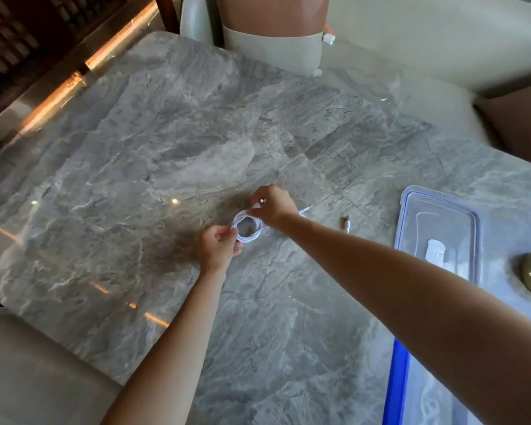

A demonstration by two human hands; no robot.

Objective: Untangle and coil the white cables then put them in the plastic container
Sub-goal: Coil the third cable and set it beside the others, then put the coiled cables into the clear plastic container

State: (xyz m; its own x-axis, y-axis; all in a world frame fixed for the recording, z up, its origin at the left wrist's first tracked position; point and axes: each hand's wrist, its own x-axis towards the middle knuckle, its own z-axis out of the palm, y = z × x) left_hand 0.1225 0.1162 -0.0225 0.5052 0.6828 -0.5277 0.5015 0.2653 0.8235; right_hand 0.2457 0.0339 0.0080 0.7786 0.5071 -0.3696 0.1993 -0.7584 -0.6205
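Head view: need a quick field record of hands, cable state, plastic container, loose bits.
left hand: pinches near side of coiled white cable
right hand: grips the coil's far side
cable state: small round loop, one end trailing right
surface: grey marble table
loose: small white connector, right of coil, apart
plastic: clear blue-rimmed plastic box at right; blue-edged clear piece at bottom right; which is the lid is unclear

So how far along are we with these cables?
Done: a white cable seems to lie coiled in the clear blue-rimmed plastic container, near right, though faintly seen. In hand: the left hand and right hand pinch a round coil of white cable, its tail loose. Left: finish it and box it; a small loose connector lies on the grey marble table.
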